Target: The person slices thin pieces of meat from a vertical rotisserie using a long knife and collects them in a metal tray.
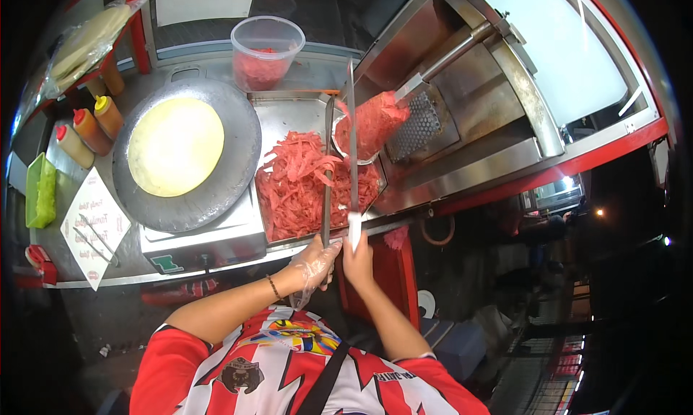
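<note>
My left hand, in a clear plastic glove, grips a pair of metal tongs that reach up over the tray, a strip of meat at them. In my right hand is the white handle of a long knife, its blade upright beside the tongs and in front of the meat cone. The red meat cone sits on a metal spit at the vertical grill. Below and left of it, shredded red meat is heaped in a steel tray.
Left of the tray, a flatbread lies on a round griddle. Sauce bottles, a green container and a printed paper sheet with small tongs stand or lie farther left. A clear tub of red meat stands behind.
</note>
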### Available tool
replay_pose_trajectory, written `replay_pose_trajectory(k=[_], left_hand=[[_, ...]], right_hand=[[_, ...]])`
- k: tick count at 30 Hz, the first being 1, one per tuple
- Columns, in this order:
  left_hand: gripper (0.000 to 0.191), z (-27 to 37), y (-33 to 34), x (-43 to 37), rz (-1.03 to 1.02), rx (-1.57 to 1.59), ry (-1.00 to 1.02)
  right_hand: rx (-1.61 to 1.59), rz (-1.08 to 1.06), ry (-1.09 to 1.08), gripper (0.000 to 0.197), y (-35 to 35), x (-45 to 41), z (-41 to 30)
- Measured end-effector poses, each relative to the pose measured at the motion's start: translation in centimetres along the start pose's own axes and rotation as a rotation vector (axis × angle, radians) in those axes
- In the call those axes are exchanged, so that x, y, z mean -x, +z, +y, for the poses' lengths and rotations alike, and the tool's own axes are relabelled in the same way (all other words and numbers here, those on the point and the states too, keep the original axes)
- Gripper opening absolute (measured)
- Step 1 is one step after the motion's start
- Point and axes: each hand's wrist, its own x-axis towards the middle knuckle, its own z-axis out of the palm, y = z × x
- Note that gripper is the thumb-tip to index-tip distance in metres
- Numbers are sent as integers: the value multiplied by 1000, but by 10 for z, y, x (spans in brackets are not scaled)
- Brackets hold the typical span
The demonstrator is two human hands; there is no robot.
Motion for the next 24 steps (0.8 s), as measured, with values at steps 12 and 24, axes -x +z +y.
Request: replay_pose_trajectory(k=[12, 24], left_hand=[[48, 12, -9, -24, -11, 160, 11], [36, 9, -20, -34, -86, 284, 10]], right_hand=[[214, -191, 177, 34, -77, 38, -10], [321, -381, 324, 30, -188, 96, 6]])
